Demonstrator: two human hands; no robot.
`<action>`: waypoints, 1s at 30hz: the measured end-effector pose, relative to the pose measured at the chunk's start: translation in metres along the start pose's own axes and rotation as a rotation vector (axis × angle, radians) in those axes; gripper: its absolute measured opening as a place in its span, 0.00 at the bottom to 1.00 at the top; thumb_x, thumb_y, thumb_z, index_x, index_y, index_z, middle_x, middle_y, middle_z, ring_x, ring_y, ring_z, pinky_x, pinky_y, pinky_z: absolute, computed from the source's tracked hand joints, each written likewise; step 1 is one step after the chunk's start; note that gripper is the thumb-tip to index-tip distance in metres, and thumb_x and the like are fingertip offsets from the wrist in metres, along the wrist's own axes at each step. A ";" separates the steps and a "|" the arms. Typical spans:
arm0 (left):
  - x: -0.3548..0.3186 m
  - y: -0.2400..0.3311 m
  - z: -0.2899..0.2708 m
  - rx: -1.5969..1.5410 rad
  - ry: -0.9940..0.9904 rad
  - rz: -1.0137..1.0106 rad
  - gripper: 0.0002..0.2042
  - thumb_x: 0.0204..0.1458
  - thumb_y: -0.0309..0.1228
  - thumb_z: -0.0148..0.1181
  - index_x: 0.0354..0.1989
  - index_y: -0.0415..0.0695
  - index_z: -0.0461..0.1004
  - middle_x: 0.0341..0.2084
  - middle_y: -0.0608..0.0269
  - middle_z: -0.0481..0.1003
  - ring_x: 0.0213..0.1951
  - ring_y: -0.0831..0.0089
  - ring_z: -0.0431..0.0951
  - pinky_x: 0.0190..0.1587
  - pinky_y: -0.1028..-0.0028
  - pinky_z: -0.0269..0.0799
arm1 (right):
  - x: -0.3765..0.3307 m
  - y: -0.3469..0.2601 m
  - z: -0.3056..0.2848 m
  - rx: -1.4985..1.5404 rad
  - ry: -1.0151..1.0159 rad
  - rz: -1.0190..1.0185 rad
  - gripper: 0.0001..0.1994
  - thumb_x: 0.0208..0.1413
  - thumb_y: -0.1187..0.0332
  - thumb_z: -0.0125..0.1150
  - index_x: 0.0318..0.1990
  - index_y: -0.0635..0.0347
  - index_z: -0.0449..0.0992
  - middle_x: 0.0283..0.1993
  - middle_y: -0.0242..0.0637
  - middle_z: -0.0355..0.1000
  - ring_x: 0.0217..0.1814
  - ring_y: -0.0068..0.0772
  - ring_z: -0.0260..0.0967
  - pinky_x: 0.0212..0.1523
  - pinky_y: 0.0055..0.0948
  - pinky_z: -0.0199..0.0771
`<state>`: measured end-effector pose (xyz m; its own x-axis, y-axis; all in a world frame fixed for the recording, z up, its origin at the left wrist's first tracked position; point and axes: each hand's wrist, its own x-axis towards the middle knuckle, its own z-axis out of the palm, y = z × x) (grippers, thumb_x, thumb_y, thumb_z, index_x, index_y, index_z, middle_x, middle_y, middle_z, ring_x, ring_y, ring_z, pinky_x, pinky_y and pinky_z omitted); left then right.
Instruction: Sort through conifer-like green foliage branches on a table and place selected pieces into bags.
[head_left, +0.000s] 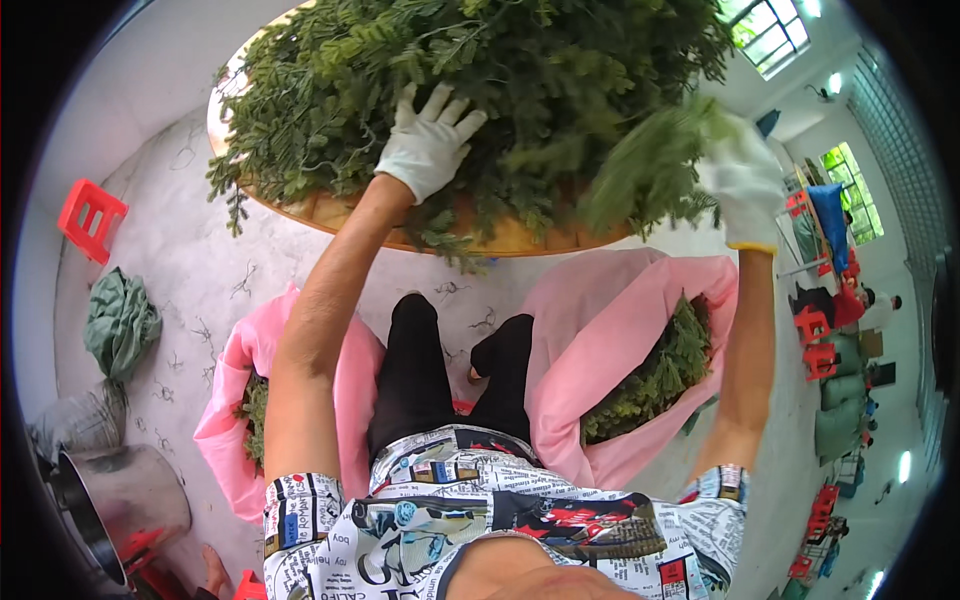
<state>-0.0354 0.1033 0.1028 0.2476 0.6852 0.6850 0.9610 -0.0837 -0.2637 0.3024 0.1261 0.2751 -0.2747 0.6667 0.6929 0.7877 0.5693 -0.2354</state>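
A large heap of green evergreen sprigs [560, 60] covers a round wooden-edged table [560, 240] in front of me. My left hand [428, 145], in a white glove, rests on the near side of the heap with its fingers spread and holds nothing. At the right side of the heap, my right hand [745, 190], in a white glove with a yellow cuff, is raised and smeared by motion. It grips a bunch of evergreen sprigs [645, 175], also blurred, whose leafy ends point left and down toward the table edge.
Pink bags with greenery inside stand on either side of my legs, a left bag [350, 370] and a right bag [555, 375]. A red stool [92, 220], a green sack [120, 325] and a metal drum [140, 500] are at left. Wire-like scraps litter the floor.
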 end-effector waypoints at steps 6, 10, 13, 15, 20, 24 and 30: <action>0.009 0.022 -0.048 -0.084 -0.210 -0.065 0.16 0.52 0.36 0.57 0.49 0.49 0.74 0.50 0.59 0.75 0.60 0.56 0.66 0.59 0.42 0.53 | 0.011 0.000 -0.021 0.265 -0.164 0.317 0.18 0.59 0.60 0.62 0.50 0.62 0.79 0.29 0.30 0.75 0.27 0.17 0.67 0.28 0.16 0.65; 0.026 0.059 -0.122 0.007 -0.472 -0.261 0.14 0.52 0.38 0.57 0.44 0.45 0.74 0.45 0.53 0.78 0.53 0.56 0.72 0.53 0.45 0.62 | 0.010 -0.002 -0.030 0.392 -0.147 0.388 0.19 0.60 0.59 0.62 0.52 0.64 0.78 0.26 0.28 0.72 0.25 0.15 0.63 0.27 0.14 0.60; 0.032 0.098 -0.132 -0.545 -0.306 -0.183 0.17 0.51 0.40 0.60 0.44 0.42 0.74 0.43 0.54 0.79 0.46 0.54 0.76 0.54 0.52 0.65 | 0.003 -0.015 -0.032 0.406 -0.148 0.418 0.19 0.60 0.59 0.63 0.51 0.64 0.78 0.24 0.27 0.70 0.24 0.15 0.61 0.26 0.15 0.59; 0.034 0.124 -0.085 -0.661 0.270 -0.224 0.23 0.44 0.38 0.67 0.51 0.45 0.76 0.35 0.58 0.81 0.37 0.56 0.80 0.48 0.60 0.73 | 0.003 -0.018 -0.031 0.447 -0.180 0.397 0.19 0.59 0.59 0.63 0.51 0.63 0.78 0.25 0.27 0.71 0.24 0.15 0.62 0.25 0.14 0.60; 0.047 0.149 -0.033 -1.015 -0.150 -0.456 0.21 0.51 0.35 0.61 0.53 0.41 0.74 0.31 0.60 0.80 0.37 0.65 0.80 0.52 0.63 0.70 | 0.002 -0.004 -0.036 0.506 -0.227 0.374 0.17 0.58 0.59 0.63 0.49 0.59 0.81 0.25 0.28 0.73 0.23 0.15 0.66 0.25 0.13 0.64; 0.039 0.087 -0.027 -1.434 -0.163 -0.833 0.14 0.51 0.29 0.62 0.45 0.39 0.78 0.24 0.61 0.79 0.26 0.68 0.77 0.33 0.69 0.73 | 0.014 0.019 -0.035 0.483 -0.079 0.363 0.16 0.58 0.57 0.64 0.46 0.60 0.81 0.23 0.28 0.72 0.22 0.17 0.65 0.26 0.15 0.65; 0.021 0.023 -0.018 -1.282 -0.217 -0.937 0.12 0.51 0.29 0.60 0.42 0.35 0.77 0.23 0.60 0.78 0.25 0.65 0.77 0.29 0.67 0.73 | 0.026 0.123 -0.070 0.855 0.269 0.546 0.12 0.59 0.60 0.64 0.43 0.59 0.80 0.18 0.25 0.61 0.20 0.18 0.57 0.31 0.23 0.71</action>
<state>-0.0059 0.1026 0.1234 -0.3747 0.9171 0.1359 0.2485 -0.0419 0.9677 0.4305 0.1795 0.3122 0.2146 0.8661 0.4516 0.0867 0.4436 -0.8920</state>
